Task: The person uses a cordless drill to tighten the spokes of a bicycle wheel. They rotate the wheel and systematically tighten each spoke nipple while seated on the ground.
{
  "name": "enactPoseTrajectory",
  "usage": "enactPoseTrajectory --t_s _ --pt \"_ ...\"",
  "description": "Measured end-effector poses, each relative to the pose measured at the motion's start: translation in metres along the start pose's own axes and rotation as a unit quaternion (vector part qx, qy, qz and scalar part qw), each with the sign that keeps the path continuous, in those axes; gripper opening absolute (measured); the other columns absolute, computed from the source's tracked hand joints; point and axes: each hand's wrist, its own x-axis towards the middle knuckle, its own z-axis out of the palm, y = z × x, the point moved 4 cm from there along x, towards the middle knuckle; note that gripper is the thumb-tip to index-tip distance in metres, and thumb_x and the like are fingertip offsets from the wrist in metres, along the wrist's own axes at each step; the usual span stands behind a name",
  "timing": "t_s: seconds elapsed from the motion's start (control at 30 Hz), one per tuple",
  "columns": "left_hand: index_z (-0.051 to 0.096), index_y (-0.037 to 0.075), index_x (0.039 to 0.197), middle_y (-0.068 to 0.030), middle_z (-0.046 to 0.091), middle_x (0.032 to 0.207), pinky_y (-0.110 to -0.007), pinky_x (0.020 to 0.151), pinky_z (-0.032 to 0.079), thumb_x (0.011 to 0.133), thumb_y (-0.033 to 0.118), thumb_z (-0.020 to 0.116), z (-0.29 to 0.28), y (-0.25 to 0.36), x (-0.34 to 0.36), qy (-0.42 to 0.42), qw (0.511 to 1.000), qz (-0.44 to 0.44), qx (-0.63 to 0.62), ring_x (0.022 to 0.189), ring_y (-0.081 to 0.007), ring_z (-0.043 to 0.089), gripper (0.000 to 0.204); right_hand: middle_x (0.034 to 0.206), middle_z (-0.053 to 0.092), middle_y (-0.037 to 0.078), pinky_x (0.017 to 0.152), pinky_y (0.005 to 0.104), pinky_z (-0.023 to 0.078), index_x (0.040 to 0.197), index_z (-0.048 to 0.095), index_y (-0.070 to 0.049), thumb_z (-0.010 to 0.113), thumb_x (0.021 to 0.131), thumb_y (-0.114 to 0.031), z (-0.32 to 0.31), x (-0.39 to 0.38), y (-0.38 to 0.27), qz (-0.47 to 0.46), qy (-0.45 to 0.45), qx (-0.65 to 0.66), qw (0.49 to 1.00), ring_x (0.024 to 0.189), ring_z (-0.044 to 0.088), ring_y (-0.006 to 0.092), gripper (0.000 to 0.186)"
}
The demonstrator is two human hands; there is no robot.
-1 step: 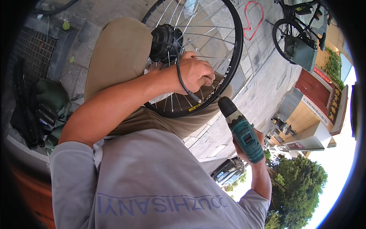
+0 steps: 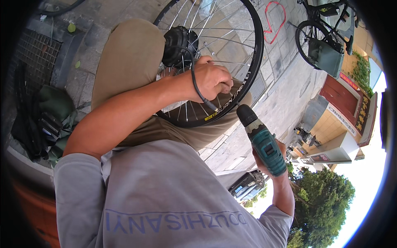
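A black-rimmed spoked wheel [image 2: 257,45] rests against my khaki-trousered legs [image 2: 124,62], with a black hub [image 2: 178,45] and a dangling cable [image 2: 194,80] ending in a connector. My left hand [image 2: 213,78] is closed among the spokes beside that cable, gripping the wheel; its fingertips are partly hidden. My right hand [image 2: 262,161] grips a teal and black cordless drill [image 2: 269,153]. The drill's bit reaches the lower right of the rim, where I cannot tell if it touches.
A bicycle [image 2: 314,41] stands upper right, near a red cord [image 2: 273,39] on the pavement. Dark green bags [image 2: 53,107] lie at left beside a metal grate [image 2: 35,49]. Buildings [image 2: 341,103], a parked car [image 2: 244,186] and a tree [image 2: 322,198] are at right.
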Motion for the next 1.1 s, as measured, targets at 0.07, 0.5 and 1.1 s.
enactPoseTrajectory --t_s 0.07,0.5,1.1 --pt "0.081 0.011 0.106 -0.0006 0.081 0.118 -0.046 0.119 0.027 0.096 0.017 0.077 0.0012 0.0005 0.0003 -0.002 1.0 0.003 0.003 0.112 -0.0178 0.07 0.012 0.077 0.066 0.006 0.049 0.0351 0.051 0.09 0.069 -0.007 0.082 0.078 0.001 -0.0006 0.0012 -0.0007 0.016 0.003 0.014 1.0 0.057 0.065 0.0275 0.02" --pt "0.082 0.013 0.108 0.0009 0.08 0.121 -0.046 0.119 0.027 0.096 0.019 0.077 0.0008 0.0008 0.0004 -0.012 1.0 0.003 0.015 0.117 -0.0182 0.068 0.014 0.076 0.067 0.007 0.051 0.0361 0.053 0.089 0.07 -0.008 0.081 0.077 0.001 0.0002 0.0027 -0.0028 0.024 0.003 0.015 1.0 0.057 0.066 0.0289 0.018" --pt "0.082 0.013 0.105 -0.0001 0.08 0.118 -0.047 0.119 0.029 0.096 0.018 0.077 -0.0002 0.0058 -0.0002 -0.001 1.0 0.0 0.03 0.115 -0.0191 0.069 0.011 0.082 0.07 0.009 0.06 0.0388 0.058 0.093 0.072 -0.008 0.084 0.079 -0.002 -0.0014 -0.0015 -0.0052 0.044 -0.033 -0.015 0.998 0.068 0.07 0.0309 0.019"
